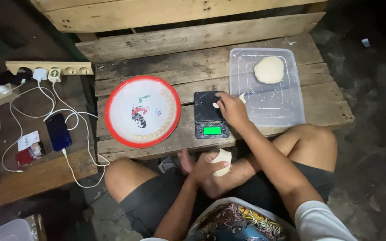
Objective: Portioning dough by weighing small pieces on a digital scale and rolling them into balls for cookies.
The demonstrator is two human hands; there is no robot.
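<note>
Over the black scale [210, 115], right hand [232, 109] pinching dough bit [216, 105].

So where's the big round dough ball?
In the head view, the round dough lies at the far right of the wooden bench, on the clear plastic lid, beyond the small black scale.

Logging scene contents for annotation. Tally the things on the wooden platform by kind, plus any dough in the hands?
Dough lumps: 2, one in the clear plastic lid at, one in the left hand at
Small dough piece: 1, at the right hand
Digital scale: 1
Red-rimmed round tray: 1
Clear plastic lid: 1
Total: 6
</note>
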